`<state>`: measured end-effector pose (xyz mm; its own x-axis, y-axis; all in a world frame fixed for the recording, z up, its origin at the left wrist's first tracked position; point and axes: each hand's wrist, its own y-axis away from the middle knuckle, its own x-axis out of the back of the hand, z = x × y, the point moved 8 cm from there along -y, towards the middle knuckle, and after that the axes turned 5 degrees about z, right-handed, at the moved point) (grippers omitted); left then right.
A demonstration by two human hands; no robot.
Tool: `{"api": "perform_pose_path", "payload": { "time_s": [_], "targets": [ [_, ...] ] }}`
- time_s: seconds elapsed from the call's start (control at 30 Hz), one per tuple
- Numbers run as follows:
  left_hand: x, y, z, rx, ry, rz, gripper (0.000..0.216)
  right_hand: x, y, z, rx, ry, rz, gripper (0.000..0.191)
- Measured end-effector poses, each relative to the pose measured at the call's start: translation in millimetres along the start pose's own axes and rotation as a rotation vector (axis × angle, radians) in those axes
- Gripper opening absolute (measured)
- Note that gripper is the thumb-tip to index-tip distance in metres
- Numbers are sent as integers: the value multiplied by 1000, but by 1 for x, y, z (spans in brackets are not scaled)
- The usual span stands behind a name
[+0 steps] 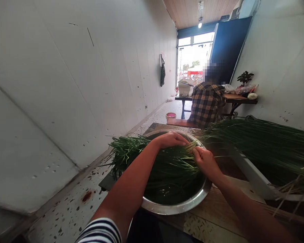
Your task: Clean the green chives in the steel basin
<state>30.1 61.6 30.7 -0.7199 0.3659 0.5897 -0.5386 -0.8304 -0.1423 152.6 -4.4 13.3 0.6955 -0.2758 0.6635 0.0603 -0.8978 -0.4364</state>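
A wide metal basin (176,210) stands in front of me with water and long garlic chives (171,160) in it. At its far rim, my left hand (171,139) pinches the pale stem ends of a bunch. My right hand (205,162) is closed on the same pale stems (190,147) at the right side of the basin, close beside the left fingertips. The fingertips are partly hidden among the stems. Leafy tops of chives (125,150) hang over the basin's left rim.
At right, a white crate (252,172) holds a large heap of chives (266,141). A person in a plaid shirt (206,103) sits ahead at a dark table (239,100). A bucket (171,116) stands on the floor, and a white wall (91,84) runs along the left.
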Motion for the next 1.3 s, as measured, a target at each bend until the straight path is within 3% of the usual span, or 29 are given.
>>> {"api": "perform_pose_path", "payload": {
  "time_s": [0.1,0.17,0.37,0.63,0.93,1.1,1.2,1.3],
  "targets": [
    [16,-8,-26,137,-275,240,21,-5,2,0,7,47,-41,30],
    [21,-11,-42,241,-472,335,17,-9,3,-1,18,83,-71,27],
    [12,-15,-63,318,-592,320,15,-15,4,-3,21,152,-135,25],
    [-2,-21,-46,256,-642,296,24,-15,3,0,21,143,-122,25],
    [22,-4,-1,0,-506,467,23,-6,0,1,-10,67,-55,27],
    [15,-7,-10,-45,-330,388,20,-4,1,2,-17,38,-33,27],
    [6,-10,-23,31,-155,299,19,-4,2,3,-18,29,-28,27],
    [5,-8,-33,136,22,313,21,-5,2,4,-20,24,-21,27]
  ]
}}
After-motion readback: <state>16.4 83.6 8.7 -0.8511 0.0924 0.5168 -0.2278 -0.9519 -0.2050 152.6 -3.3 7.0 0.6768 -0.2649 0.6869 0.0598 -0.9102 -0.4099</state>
